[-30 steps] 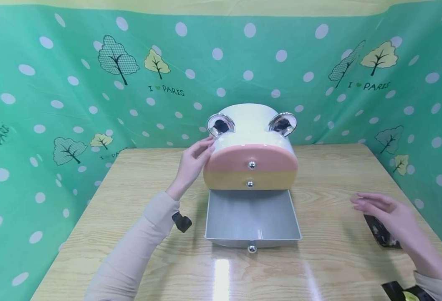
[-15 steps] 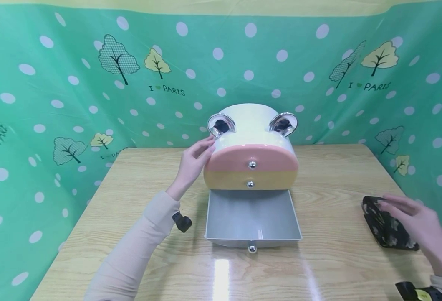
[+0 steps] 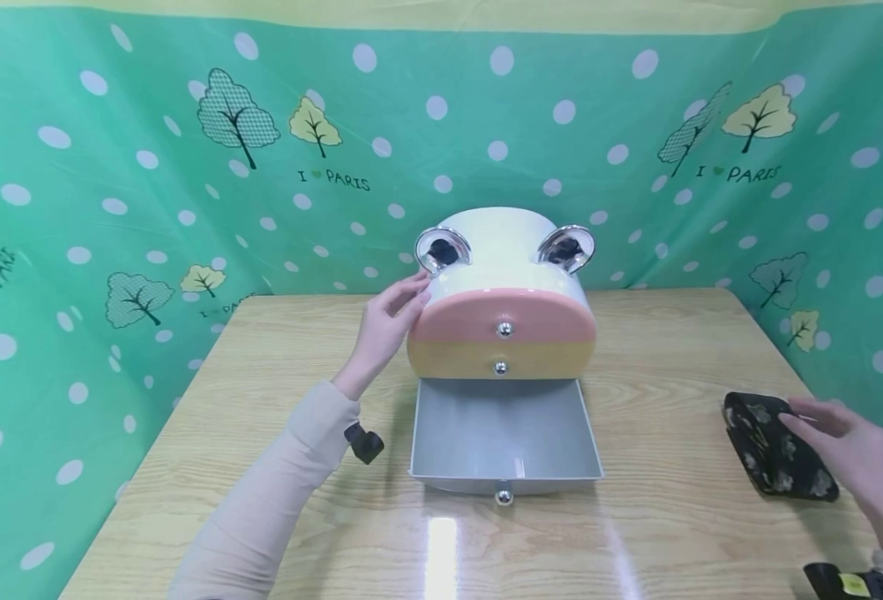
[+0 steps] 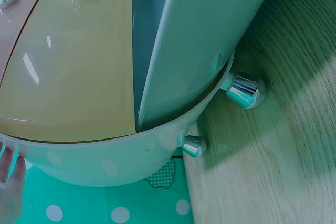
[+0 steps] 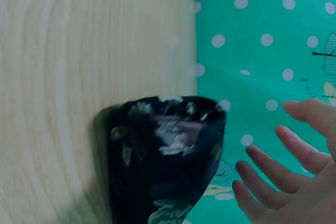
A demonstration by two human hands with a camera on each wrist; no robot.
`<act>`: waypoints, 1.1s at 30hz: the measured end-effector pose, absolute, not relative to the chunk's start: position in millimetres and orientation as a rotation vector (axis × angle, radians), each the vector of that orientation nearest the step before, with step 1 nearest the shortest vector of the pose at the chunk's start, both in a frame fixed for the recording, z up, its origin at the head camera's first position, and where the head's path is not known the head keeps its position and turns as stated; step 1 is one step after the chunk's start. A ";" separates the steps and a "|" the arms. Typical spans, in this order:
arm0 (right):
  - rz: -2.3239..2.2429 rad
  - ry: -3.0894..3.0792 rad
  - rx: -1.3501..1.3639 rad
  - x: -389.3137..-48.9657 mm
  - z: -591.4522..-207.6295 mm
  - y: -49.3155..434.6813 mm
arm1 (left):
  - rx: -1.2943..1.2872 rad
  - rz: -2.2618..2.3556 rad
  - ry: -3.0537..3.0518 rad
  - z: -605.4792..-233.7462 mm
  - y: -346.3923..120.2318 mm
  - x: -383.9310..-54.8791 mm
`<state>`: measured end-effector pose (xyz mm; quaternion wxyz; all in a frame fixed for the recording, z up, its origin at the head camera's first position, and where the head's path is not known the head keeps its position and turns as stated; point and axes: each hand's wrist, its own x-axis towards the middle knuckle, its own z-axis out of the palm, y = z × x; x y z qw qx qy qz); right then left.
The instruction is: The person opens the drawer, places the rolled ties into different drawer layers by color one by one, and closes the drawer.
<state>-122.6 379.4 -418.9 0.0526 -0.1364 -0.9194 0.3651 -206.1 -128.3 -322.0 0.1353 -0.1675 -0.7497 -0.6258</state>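
Note:
A frog-shaped drawer box (image 3: 497, 242) stands mid-table, white on top with a pink and a yellow drawer front. Its grey bottom drawer (image 3: 504, 429) is pulled out and holds nothing visible. With its fingertips, my left hand (image 3: 383, 329) touches the box's left side near one shiny eye. At the right lies a black folded pouch-like item (image 3: 779, 450) with a pale floral pattern. My right hand (image 3: 850, 454) hovers at its right edge, fingers spread and apart from it in the right wrist view. The exact kind of the black item cannot be told.
A light wooden table (image 3: 298, 508) bears everything. Behind and beside it hangs a green dotted curtain (image 3: 381, 150). Small round knobs, such as the bottom drawer's silver knob (image 3: 504, 497), stick out from the drawer fronts.
My right hand has moved right and uncovered more of the black folded item, which has stayed in place since half a second ago. My left hand and the drawer box look unmoved.

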 end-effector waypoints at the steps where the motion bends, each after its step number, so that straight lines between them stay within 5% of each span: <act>1: 1.106 -2.807 -0.419 -123.4 -419.8 380.6 | -0.485 -1.813 -2.171 -322.1 -128.2 -206.1; 15: 1.014 -2.827 -0.480 -147.9 -466.6 428.2 | -0.484 -1.814 -2.167 -321.5 -127.9 -206.1; 33: 0.902 -2.991 -0.448 -139.6 -449.7 407.5 | -0.479 -1.823 -2.164 -330.3 -131.2 -213.5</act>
